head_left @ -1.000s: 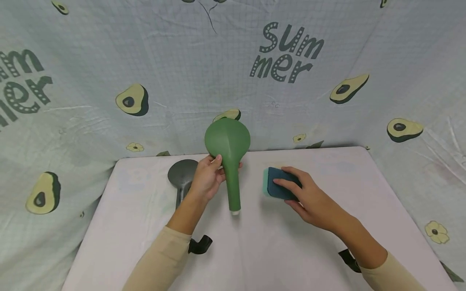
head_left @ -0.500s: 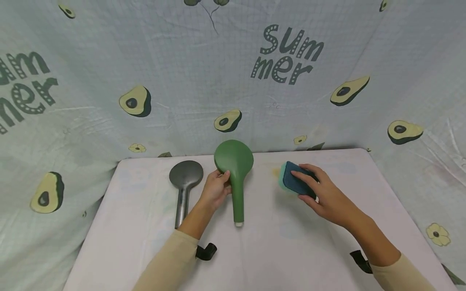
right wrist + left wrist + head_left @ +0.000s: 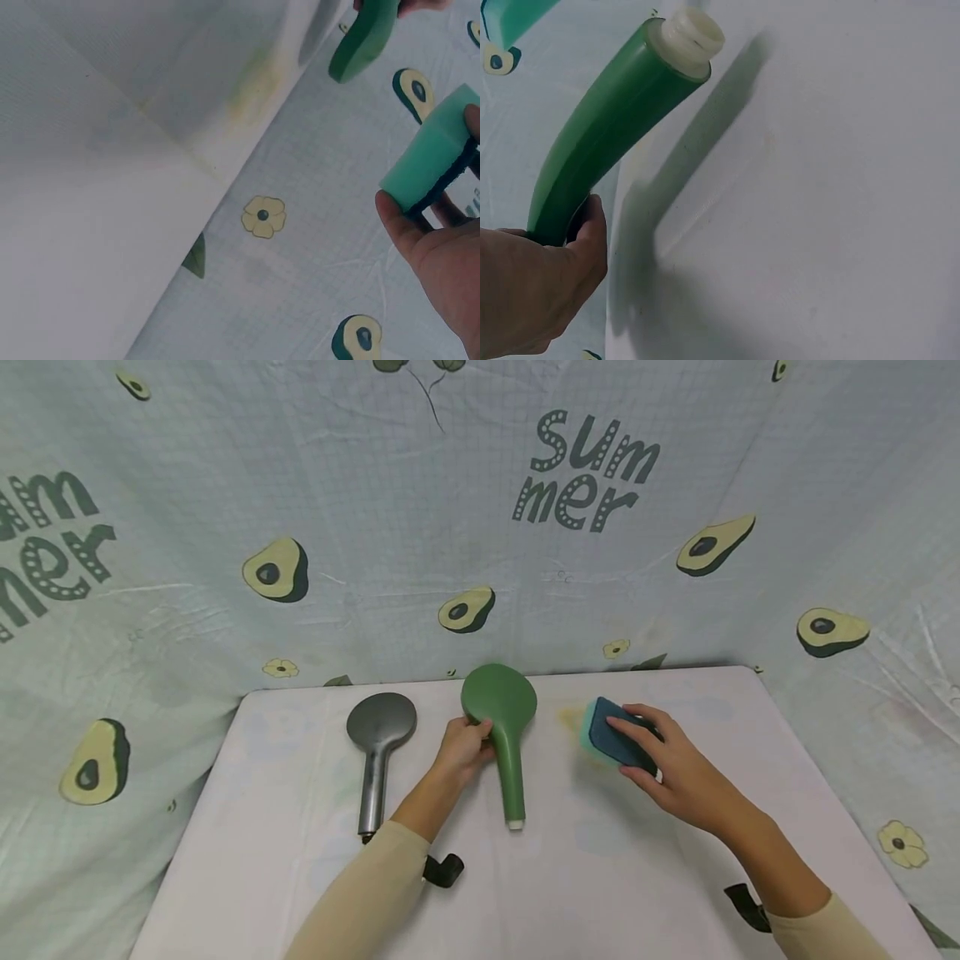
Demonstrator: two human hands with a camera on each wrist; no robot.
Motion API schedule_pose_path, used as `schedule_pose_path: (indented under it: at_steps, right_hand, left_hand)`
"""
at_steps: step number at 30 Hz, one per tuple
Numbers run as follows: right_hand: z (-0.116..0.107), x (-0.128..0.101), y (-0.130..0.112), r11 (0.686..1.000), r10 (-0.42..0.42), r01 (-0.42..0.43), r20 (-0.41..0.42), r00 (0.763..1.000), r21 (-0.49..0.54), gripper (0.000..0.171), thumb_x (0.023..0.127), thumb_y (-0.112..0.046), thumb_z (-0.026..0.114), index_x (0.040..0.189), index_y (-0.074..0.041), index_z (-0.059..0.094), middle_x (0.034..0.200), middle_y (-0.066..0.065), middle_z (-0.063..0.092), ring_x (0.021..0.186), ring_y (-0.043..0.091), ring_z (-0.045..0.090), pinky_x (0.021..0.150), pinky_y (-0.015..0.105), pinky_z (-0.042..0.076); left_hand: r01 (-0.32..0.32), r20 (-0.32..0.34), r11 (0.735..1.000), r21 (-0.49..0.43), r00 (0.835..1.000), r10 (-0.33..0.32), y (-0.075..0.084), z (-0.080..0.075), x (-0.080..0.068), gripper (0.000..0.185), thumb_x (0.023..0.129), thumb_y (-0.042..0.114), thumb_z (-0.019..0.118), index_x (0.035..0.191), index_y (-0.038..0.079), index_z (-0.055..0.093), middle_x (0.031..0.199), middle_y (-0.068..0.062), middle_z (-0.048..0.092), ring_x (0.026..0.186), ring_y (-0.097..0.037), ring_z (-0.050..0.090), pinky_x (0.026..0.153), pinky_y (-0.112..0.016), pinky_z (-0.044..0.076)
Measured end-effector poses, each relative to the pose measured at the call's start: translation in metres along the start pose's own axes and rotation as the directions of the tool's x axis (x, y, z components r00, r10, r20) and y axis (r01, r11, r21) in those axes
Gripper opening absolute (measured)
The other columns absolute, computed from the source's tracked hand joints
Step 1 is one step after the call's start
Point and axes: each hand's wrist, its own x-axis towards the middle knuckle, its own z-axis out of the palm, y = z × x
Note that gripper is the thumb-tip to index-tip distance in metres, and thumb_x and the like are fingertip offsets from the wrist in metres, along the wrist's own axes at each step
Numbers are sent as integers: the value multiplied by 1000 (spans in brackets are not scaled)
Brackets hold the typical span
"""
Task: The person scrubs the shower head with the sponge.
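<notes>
My left hand grips a green shower head at its neck, thumb on the near side. Its round head points away from me, and the white threaded end of the handle sticks out toward me. In the left wrist view the handle casts a shadow on the table below it. To the right, my right hand pinches a two-layer sponge between thumb and fingers. Its soft layer is mint green and its scouring side dark blue. A grey shower head lies on the table left of my left hand.
The white-covered table ends at the back against a hanging cloth printed with avocados and lettering. A yellowish stain marks the table cover near the back edge. Black wrist mounts stick out from under both wrists.
The green shower head has come down toward the table and shifted right with my left hand. My right hand has carried the sponge to the right. The grey shower head stays put.
</notes>
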Motion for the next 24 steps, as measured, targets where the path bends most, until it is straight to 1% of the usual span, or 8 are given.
schedule_pose_path:
  at_steps: [3,5,8,11,14,16,20,24]
  right_hand:
    - [-1,0,1,1000,7,-7,-8,1000,8,79,85,-8,84,154,-16,46,156,18,39,135,36,47,91,54,57]
    - [0,0,1,1000,17,-17,-11,1000,12,78,85,-8,84,154,-17,46,156,18,39,134,36,48,91,53,56]
    - [1,-1,1,999,33,-33,-6,999,22,78,87,-9,83,154,-17,46,156,17,38,134,34,48,92,51,55]
    - [2,-3,1,998,57,-57,4,998,34,77,88,-9,82,156,-17,44,157,18,38,135,34,48,93,50,53]
    - [1,-6,1,995,80,-81,20,997,53,77,91,-10,80,157,-18,42,158,19,37,137,37,45,94,54,51]
    - [1,-7,2,994,87,-89,31,996,60,76,92,-10,78,158,-19,42,159,21,37,139,38,44,95,56,50]
    - [1,-7,3,995,75,-78,39,996,62,75,92,-10,78,157,-18,42,160,20,36,140,39,43,97,57,49]
    - [0,-5,3,996,71,-73,44,997,57,74,92,-11,79,157,-18,43,160,18,36,141,38,42,98,56,49]
  left_hand:
    - [26,7,999,-24,1000,-26,-1,5,3,43,110,7,45,146,-16,39,142,-30,54,131,-36,58,111,-46,49]
    - [49,-4,998,-35,999,-49,-2,7,6,44,109,7,46,145,-17,39,141,-31,55,129,-36,60,111,-45,50]
    - [65,-35,998,-20,997,-66,-4,10,9,42,109,7,47,143,-16,42,136,-30,59,119,-33,66,105,-43,54]
    - [64,-63,997,38,996,-61,-6,13,12,40,109,9,49,140,-16,46,129,-27,63,108,-27,69,95,-35,58]
    - [72,-79,993,91,995,-65,-8,15,14,39,108,11,51,138,-15,48,122,-22,66,99,-20,68,86,-27,56]
    - [81,-88,990,114,994,-71,-9,17,15,38,108,11,52,137,-14,49,117,-19,66,93,-17,64,81,-24,53]
    - [78,-105,988,136,992,-64,-9,19,14,37,108,11,52,135,-14,50,110,-16,64,82,-14,59,73,-22,51]
    - [74,-95,984,163,994,-59,-9,18,15,36,108,13,54,133,-13,51,106,-13,63,76,-11,60,71,-21,55]
